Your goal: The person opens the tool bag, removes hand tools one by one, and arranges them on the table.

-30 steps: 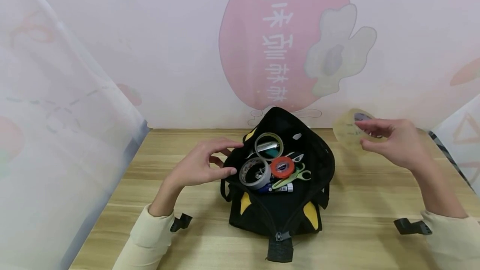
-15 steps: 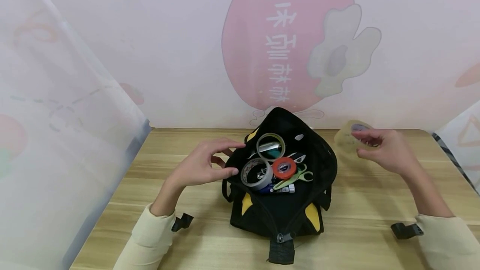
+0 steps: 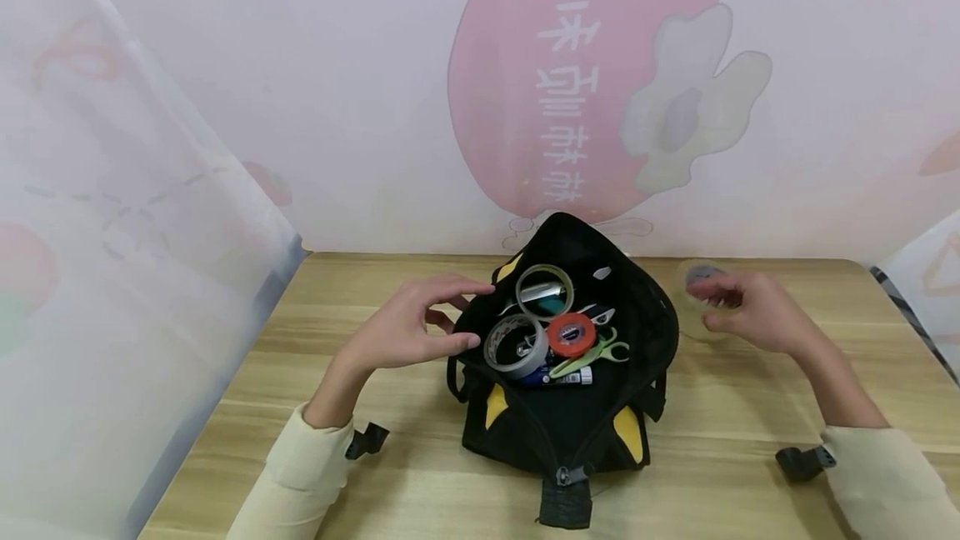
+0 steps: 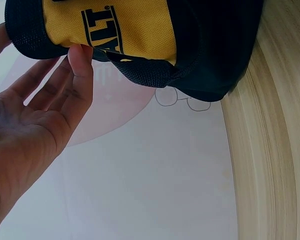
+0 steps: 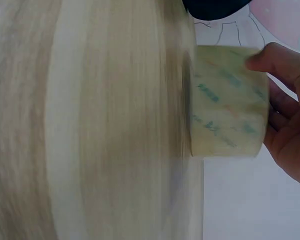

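The clear tape roll (image 5: 227,102), at the right of the head view, was gripped by the right hand (image 3: 757,311); whether the table (image 3: 720,457) was touched by it could not be told. At centre, the black bag's (image 3: 525,444) left rim was touched by the left hand (image 3: 408,323), thumb and forefinger spread apart. The roll was apparently being set down; next, a steady release seemed called for.

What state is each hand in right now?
Left hand: open, touching the black-and-yellow tool bag near its open mouth.
Right hand: closed, holding the roll of clear packing tape.
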### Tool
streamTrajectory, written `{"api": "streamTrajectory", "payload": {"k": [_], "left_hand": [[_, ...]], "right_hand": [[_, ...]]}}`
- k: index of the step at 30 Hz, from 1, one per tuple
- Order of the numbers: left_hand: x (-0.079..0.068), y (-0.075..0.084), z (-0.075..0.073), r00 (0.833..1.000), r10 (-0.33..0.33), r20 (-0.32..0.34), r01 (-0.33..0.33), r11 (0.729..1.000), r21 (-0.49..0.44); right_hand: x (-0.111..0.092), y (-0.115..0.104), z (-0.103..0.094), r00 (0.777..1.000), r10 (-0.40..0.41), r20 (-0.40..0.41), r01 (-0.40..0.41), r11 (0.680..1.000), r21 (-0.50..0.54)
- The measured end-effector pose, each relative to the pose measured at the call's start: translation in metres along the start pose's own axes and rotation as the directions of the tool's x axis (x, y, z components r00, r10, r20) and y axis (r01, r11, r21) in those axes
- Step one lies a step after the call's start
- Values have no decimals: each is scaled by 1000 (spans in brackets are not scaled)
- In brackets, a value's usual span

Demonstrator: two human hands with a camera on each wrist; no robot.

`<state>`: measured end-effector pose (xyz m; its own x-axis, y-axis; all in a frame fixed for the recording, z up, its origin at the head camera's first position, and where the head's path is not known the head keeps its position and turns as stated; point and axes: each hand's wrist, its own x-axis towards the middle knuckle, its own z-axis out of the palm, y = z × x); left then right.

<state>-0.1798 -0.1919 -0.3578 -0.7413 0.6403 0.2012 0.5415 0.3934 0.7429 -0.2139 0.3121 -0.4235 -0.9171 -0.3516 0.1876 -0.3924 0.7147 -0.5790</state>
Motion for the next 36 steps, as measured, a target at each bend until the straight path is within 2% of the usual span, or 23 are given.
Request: {"api": "streamTrajectory", "payload": {"k": [5,8,31,36], "left_hand": [[0,1,0,1000,2,-2,-2,1000,-3],[1,2,0,1000,-2,-3,2,1000,-5],[0,2,-2,1000,-5,6,5,1000,16],[0,2,-2,1000,2,5,-2,1000,18]], "right_hand": [[-1,6,4,997,-75,28,74,997,29],[-1,6,3,996,-91,23,91,996,21],[-6,-1,4,998,-68,11,68,998,16],[-6,-8,0,996,-87,-1,87,996,34]]}}
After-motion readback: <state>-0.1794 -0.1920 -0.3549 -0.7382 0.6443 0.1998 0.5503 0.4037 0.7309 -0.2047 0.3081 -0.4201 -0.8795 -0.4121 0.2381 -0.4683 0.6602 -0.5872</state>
